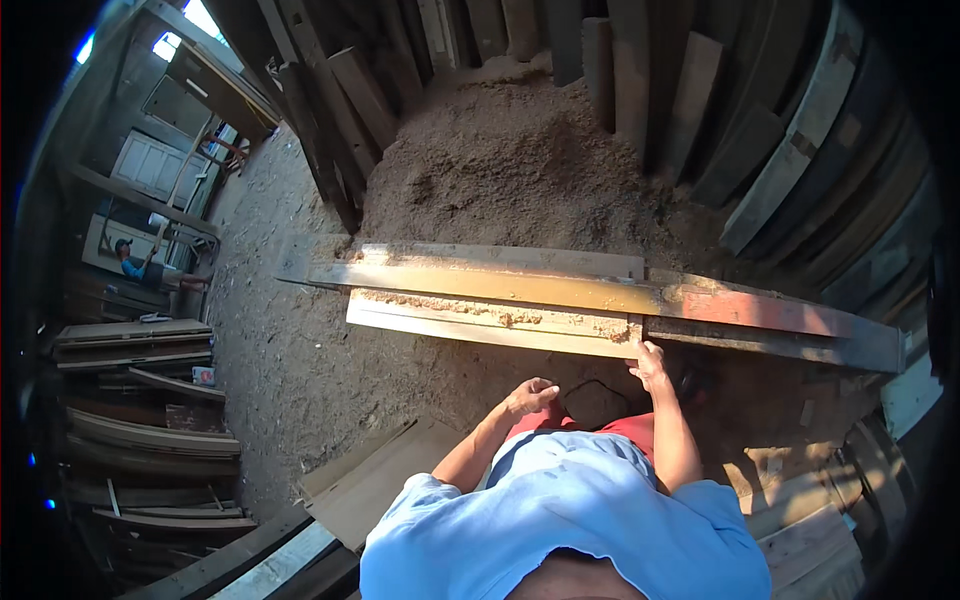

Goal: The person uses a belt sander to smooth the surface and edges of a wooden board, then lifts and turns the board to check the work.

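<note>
The pale board [450,326] is best steadied at both ends, since only its right end is held: the near corner there is pinched between the thumb and fingers of the right hand [648,364]. The left hand [532,395] is held off the wood, near the red shorts [628,430], its fingers curled; whether the fingertips meet cannot be told, and nothing is seen in it. With a long piece held at one corner, twisting should be expected, so the left hand would be better placed farther along the near edge. The loose sawdust [505,319] along the top should be brushed off first (grit under a board is easily missed), and fingers should be kept clear of the rough edges.

The board is laid along the near side of the ochre plank [480,285], stretched leftward from the right hand and set beyond the left hand, apart from it.
</note>
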Available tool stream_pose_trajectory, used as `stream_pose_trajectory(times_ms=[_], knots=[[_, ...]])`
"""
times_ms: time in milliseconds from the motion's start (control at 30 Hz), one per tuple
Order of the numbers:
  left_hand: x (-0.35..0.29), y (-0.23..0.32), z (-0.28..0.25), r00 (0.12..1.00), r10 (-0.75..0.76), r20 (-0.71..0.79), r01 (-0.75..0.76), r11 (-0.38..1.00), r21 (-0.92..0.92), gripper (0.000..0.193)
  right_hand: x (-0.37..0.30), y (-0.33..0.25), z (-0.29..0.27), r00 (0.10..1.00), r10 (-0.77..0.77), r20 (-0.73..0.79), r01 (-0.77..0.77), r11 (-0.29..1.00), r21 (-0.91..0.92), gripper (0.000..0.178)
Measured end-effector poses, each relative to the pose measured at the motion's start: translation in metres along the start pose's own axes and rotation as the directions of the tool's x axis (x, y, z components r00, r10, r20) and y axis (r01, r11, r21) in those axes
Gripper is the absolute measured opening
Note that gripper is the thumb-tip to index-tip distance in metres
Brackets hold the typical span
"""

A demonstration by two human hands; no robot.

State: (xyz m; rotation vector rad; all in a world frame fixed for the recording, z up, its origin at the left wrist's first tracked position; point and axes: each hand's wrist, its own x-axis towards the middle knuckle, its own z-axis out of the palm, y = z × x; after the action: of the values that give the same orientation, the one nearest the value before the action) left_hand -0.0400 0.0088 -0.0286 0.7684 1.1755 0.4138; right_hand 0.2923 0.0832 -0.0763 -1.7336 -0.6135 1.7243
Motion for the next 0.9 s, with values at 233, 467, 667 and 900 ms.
stream_pose_trajectory(times_ms=[233, 467, 667, 900], knots=[[-0.036, -0.027, -0.200, 0.756, -0.162, -0.634, -0.449, 0.577, -0.682, 0.052, -0.019, 0.018, 0.013, 0.994, 0.113, 0.011, -0.113, 0.991, 0.073, 0.025], [-0.010, -0.005, -0.238, 0.542, -0.089, -0.836, -0.734, 0.433, -0.522, 0.047, -0.106, 0.109, -0.007, 0.978, 0.180, 0.107, -0.191, 0.977, 0.099, 0.040], [-0.014, -0.025, -0.249, 0.490, 0.012, -0.872, -0.788, 0.433, -0.437, 0.041, -0.043, 0.091, -0.002, 0.998, 0.006, -0.057, 0.016, 0.925, 0.380, 0.034], [-0.019, -0.037, -0.236, 0.472, 0.009, -0.881, -0.790, 0.447, -0.419, 0.030, -0.056, 0.103, -0.001, 0.995, 0.022, -0.094, 0.014, 0.930, 0.367, 0.042]])
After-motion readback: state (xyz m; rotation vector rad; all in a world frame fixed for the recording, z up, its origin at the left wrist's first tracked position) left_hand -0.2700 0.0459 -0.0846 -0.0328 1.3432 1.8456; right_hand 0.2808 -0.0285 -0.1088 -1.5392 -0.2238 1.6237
